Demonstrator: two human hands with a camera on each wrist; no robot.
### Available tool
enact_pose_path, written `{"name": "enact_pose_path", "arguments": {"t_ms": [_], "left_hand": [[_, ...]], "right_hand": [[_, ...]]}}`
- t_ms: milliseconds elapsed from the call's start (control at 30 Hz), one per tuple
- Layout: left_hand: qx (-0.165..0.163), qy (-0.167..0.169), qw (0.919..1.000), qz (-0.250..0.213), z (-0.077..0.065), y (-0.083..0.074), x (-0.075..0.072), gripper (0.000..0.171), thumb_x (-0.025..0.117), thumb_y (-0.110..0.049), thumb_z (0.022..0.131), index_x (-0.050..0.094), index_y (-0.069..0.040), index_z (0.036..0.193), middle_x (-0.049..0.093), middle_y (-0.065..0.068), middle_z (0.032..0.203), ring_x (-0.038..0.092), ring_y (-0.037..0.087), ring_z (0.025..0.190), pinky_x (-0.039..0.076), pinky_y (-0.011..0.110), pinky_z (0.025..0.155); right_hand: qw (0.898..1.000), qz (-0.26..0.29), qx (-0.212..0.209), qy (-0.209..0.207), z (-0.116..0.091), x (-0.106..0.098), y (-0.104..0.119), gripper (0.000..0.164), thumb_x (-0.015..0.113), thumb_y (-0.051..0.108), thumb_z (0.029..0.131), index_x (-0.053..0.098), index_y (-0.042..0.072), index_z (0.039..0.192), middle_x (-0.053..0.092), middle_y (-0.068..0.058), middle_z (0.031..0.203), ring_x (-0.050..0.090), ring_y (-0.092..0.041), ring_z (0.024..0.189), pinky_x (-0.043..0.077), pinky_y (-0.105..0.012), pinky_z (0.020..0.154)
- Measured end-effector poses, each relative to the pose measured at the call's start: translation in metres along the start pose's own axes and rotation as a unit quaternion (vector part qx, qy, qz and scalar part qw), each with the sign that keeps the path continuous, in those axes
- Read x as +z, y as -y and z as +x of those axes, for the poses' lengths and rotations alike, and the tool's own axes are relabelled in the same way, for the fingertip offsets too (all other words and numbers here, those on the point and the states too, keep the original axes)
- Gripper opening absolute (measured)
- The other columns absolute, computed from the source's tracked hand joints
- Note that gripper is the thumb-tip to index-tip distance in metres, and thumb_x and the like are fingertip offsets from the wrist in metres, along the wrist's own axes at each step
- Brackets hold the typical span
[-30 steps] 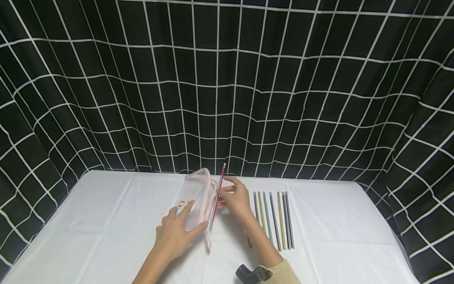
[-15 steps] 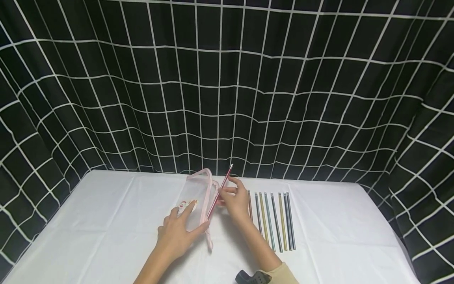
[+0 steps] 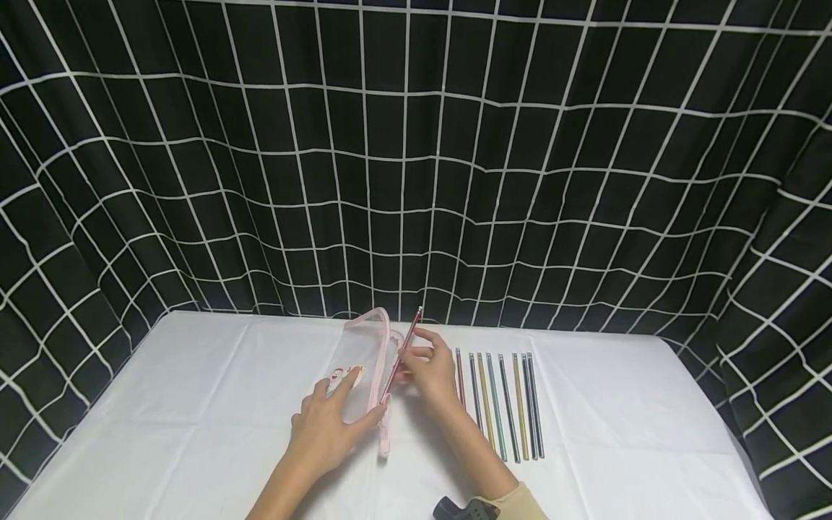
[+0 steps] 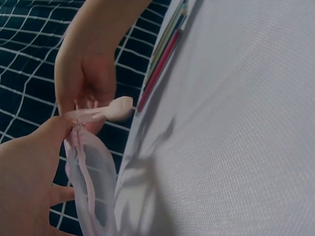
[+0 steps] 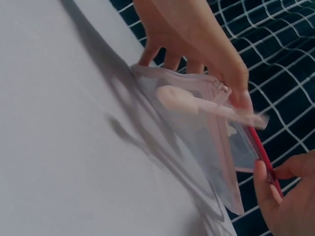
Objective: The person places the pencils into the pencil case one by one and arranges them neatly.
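My left hand [image 3: 328,430] grips a see-through pencil pouch [image 3: 364,338] with pink edging, the thumb on its zipper end and the fingers spread over a cartoon print. Its mouth gapes to the right. Between thumb and fingers, my right hand [image 3: 432,372] pinches a red pencil [image 3: 409,339], held tilted at that mouth. The pencil's lower end lies near my left thumb, as the right wrist view also shows with the red pencil [image 5: 261,147]. A pale pink zipper tab [image 5: 177,100] dangles from the pouch. How far the pencil reaches inside I cannot tell.
Right of my right hand, several pencils [image 3: 497,404] in red, dark, gold and teal lie side by side on a white-covered table [image 3: 617,404]. A black curtain with a white grid [image 3: 416,180] surrounds the back and sides. A dark strapped device [image 3: 464,509] sits at my right wrist.
The red pencil has tilted and its lower end has come to the pouch's zipper edge beside my left thumb. The zipper tab has swung slightly. My left hand keeps its hold.
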State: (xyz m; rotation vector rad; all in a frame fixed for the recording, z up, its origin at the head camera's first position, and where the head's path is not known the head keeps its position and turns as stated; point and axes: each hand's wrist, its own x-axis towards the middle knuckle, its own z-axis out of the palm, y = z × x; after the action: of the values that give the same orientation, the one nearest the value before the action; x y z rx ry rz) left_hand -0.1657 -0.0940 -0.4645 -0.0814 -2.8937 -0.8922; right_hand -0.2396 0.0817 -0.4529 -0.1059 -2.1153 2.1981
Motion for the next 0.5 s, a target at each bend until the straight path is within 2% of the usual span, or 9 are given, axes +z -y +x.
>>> {"name": "enact_pose_path", "arguments": {"t_ms": [233,500], "left_hand": [[0.002,0.000,1.0000,-0.004,0.0004,0.0001,-0.0015,0.076,0.065,-0.068,0.093,0.056,-0.023,0.154,0.053,0.028,0.148,0.059,0.056,0.123,0.046,0.073,0.089],[0.001,0.000,1.0000,-0.008,0.0004,0.0004,-0.0007,0.077,0.065,-0.069,0.093,0.056,-0.024,0.154,0.053,0.029,0.147,0.059,0.056,0.123,0.046,0.074,0.089]], "right_hand": [[0.999,-0.033,0.007,0.016,-0.0014,-0.0051,0.0067,0.057,0.064,-0.010,0.090,0.051,-0.010,0.145,0.073,-0.032,0.101,0.069,-0.010,0.059,0.061,-0.028,0.059],[1.000,-0.020,0.007,0.015,-0.0050,-0.0034,0.0055,0.057,0.065,-0.009,0.092,0.048,-0.010,0.147,0.072,-0.030,0.100,0.068,-0.009,0.058,0.061,-0.028,0.059]]}}
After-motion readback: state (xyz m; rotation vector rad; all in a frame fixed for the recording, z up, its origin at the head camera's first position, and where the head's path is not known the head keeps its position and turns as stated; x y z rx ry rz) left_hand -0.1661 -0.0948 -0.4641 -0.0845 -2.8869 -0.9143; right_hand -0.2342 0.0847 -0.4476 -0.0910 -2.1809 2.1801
